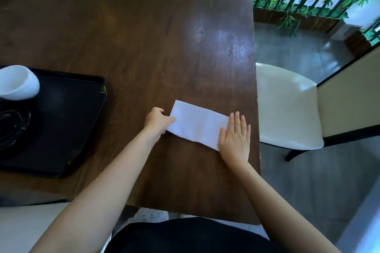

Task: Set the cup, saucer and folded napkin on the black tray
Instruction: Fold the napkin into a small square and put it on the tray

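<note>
A white napkin [197, 124], folded into a long strip, lies on the brown table near its right edge. My left hand [157, 120] pinches the strip's left end. My right hand [234, 136] lies flat with fingers spread on the strip's right end. The black tray [67, 121] sits at the left of the table, apart from the napkin. On the tray's far left corner stands a white cup [17, 82]. A dark glass saucer [11, 127] rests on the tray in front of the cup, partly cut off by the frame edge.
The wooden table [144, 37] stretches away ahead. A white-seated chair [287, 107] stands just past the table's right edge. Bamboo plants and a planter [298, 6] fill the far right. Another pale seat [30, 226] shows at the lower left.
</note>
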`<state>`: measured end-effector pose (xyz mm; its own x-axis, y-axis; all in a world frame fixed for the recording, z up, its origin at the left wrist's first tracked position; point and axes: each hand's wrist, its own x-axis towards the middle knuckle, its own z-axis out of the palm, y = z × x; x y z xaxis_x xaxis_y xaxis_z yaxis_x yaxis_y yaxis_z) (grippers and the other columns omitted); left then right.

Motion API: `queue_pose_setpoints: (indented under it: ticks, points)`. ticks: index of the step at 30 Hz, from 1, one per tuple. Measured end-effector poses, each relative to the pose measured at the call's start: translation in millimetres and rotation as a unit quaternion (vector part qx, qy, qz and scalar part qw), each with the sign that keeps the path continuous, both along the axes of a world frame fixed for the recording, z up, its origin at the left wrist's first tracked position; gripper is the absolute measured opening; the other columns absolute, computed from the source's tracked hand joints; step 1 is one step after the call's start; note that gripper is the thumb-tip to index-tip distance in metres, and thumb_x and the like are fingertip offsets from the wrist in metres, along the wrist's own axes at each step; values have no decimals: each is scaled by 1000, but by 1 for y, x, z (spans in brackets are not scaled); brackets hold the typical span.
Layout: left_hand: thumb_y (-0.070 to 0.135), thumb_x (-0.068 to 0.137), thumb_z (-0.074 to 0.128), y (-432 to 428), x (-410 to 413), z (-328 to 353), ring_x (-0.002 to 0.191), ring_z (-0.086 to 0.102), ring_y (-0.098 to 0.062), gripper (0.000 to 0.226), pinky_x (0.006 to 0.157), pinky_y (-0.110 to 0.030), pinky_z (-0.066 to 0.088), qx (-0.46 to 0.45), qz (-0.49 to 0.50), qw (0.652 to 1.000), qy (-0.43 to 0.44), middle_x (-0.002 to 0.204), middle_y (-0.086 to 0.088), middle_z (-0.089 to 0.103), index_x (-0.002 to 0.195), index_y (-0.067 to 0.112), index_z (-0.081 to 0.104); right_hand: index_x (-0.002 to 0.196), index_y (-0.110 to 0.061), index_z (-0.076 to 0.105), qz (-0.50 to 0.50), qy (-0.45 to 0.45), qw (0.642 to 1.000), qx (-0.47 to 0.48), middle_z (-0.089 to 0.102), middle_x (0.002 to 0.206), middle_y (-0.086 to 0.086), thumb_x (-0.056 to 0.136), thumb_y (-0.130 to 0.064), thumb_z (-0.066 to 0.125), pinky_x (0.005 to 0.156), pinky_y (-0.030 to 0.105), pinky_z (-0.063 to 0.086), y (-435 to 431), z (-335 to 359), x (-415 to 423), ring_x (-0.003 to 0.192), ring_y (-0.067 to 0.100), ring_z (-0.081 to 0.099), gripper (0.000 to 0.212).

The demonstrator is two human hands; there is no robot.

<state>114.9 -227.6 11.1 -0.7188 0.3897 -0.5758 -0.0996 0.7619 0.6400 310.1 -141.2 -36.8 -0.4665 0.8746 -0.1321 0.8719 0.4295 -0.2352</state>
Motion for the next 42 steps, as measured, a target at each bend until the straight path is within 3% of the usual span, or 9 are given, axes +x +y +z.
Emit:
queue_pose_setpoints:
  ticks: [3, 9, 14, 20, 25, 29, 33, 38, 42]
  points:
    - [17, 82, 61, 4, -7, 6, 77, 53, -22, 16, 62, -27, 42, -24, -72, 996, -38, 100, -7, 57, 97, 12, 60, 145, -13, 29, 19, 25, 999, -8, 22, 157, 5, 99, -28, 31, 118, 40, 11, 12, 12, 6, 145, 26, 16, 49]
    - [15, 87, 62, 4, -9, 6, 82, 61, -14, 10, 56, -21, 47, 79, -40, 993, -79, 91, -5, 64, 86, 6, 60, 112, -10, 58, 83, 61, 991, -80, 54, 120, 7, 87, -15, 57, 90, 35, 45, 48, 32, 23, 108, 25, 49, 25]
    - [20, 86, 64, -1, -11, 12, 92, 64, -18, 16, 70, -29, 55, 137, -45, 986, -86, 96, -6, 67, 88, 5, 62, 106, -14, 53, 60, 79, 975, -199, 52, 87, -5, 84, -17, 60, 55, 19, 34, 57, 37, 23, 75, 12, 50, 23]
    - [25, 82, 68, -3, -22, 22, 91, 66, -17, 19, 67, -27, 54, 184, -37, 980, -70, 95, -4, 69, 90, 8, 66, 97, -13, 63, 66, 85, 952, -285, 63, 95, 1, 85, -30, 62, 73, 29, 46, 63, 46, 28, 88, 18, 59, 21]
    - [30, 79, 71, -1, -36, 33, 93, 67, -17, 22, 62, -23, 57, 223, -27, 970, -93, 97, -4, 70, 90, 12, 68, 89, -13, 63, -4, 294, 824, -484, 70, 90, 5, 85, -21, 66, 71, 27, 58, 61, 68, 39, 83, 15, 71, 9]
    - [16, 82, 67, 5, -40, 38, 99, 64, -22, 9, 56, -21, 54, 223, 36, 968, -110, 101, -7, 68, 90, 10, 66, 103, -16, 63, -41, 412, 759, -502, 72, 93, 6, 86, -13, 63, 64, 26, 58, 50, 90, 35, 84, 17, 72, 17]
    - [28, 88, 61, 6, -15, 57, 107, 57, -15, 35, 73, -18, 47, 88, -88, 988, 90, 124, -3, 58, 121, 18, 56, 102, -18, 65, -32, 506, 693, -513, 74, 85, 4, 87, -6, 59, 60, 23, 57, 44, 124, 18, 78, 13, 71, 20]
    - [74, 69, 54, -25, 42, 113, 99, 52, 22, 54, 74, 4, 39, 233, -314, 916, 95, 114, 33, 55, 116, 49, 53, 92, -1, 65, -54, 530, 652, -539, 67, 91, 16, 88, -4, 58, 65, 25, 58, 35, 156, -8, 80, 18, 72, 9]
    - [33, 79, 70, -31, 57, 124, 105, 59, -3, 47, 87, -11, 43, 217, -301, 854, 364, 117, 15, 62, 124, 24, 58, 106, 4, 60, -27, 510, 633, -583, 71, 97, 19, 79, 0, 65, 78, 30, 59, 30, 178, -10, 90, 27, 71, 27]
